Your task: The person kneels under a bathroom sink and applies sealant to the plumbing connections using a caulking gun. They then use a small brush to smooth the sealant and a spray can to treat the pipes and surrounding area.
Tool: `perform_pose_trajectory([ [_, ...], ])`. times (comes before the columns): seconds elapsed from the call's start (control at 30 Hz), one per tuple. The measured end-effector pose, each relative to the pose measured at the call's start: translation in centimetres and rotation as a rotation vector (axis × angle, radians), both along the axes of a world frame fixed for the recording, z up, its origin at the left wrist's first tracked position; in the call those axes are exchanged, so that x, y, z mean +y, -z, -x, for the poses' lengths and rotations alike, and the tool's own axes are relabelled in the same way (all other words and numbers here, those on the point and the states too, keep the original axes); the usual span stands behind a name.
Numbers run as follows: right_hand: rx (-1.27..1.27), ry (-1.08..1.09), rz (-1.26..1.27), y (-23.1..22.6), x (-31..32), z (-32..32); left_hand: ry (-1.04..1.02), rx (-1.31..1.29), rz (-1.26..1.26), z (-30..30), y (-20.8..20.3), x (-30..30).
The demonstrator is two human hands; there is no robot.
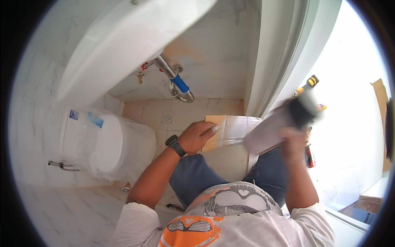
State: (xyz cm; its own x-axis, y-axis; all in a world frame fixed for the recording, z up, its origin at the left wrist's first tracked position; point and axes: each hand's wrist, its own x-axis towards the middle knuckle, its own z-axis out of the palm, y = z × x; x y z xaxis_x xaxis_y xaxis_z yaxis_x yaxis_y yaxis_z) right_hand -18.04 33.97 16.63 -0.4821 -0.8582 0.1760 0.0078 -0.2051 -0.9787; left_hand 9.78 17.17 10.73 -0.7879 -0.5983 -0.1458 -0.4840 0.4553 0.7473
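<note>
My left hand [199, 137], with a black watch on the wrist, is closed at the left edge of a tan cardboard piece [215, 142]. The thumb lies over its surface, and shiny clear tape covers its right part. On the right, my right hand [294, 144] grips a long, boxy, greyish thing [267, 133] with a dark band near its upper end. Motion smears both, so its exact kind is unclear. It is held tilted above my right knee and covers the right end of the cardboard.
A plastic-wrapped toilet [111, 144] stands left. Above hangs a white basin [123, 53] with a metal drain pipe [164, 66]. A floor drain [167, 117] lies ahead. A door frame [284, 53] rises right; beyond it are a yellow-and-black tool [311, 82] and a can [310, 157].
</note>
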Motion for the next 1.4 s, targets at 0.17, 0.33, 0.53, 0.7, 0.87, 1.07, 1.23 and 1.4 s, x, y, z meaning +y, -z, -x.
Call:
perform_pose_trajectory([
  [0.17, 0.038, -0.271, 0.464, -5.0, -1.5, -4.3, -0.084, 0.201, 0.160, -4.5, -1.6, 4.3],
  [0.33, 0.305, -0.322, -0.103, -1.4, -3.1, -6.3, -0.075, 0.157, 0.173, -4.1, -3.3, 6.5],
  [0.53, 0.080, -0.264, 0.131, 1.2, -3.6, -8.3, -0.138, 0.349, 0.197, -1.5, -4.4, 7.9],
  [0.7, 0.013, -0.347, 0.067, 0.7, -3.7, -10.6, -0.341, 0.243, 0.221, -0.4, -4.0, 9.2],
  [0.87, 0.400, -0.120, -0.114, -0.6, -3.8, -8.5, -0.471, 0.125, 0.478, 0.4, -2.6, 10.4],
  [1.07, 0.636, -0.288, -0.056, -1.6, -2.1, -4.9, -0.318, -0.004, 0.514, 0.5, -3.4, 10.6],
  [1.23, 0.664, -0.433, 0.305, -1.6, -0.6, -3.3, -0.127, -0.001, 0.479, 0.6, -6.7, 10.2],
  [1.4, 0.768, -0.425, 0.552, -6.9, 2.2, 1.1, 0.185, -0.055, 0.424, 0.2, -9.4, 7.4],
])
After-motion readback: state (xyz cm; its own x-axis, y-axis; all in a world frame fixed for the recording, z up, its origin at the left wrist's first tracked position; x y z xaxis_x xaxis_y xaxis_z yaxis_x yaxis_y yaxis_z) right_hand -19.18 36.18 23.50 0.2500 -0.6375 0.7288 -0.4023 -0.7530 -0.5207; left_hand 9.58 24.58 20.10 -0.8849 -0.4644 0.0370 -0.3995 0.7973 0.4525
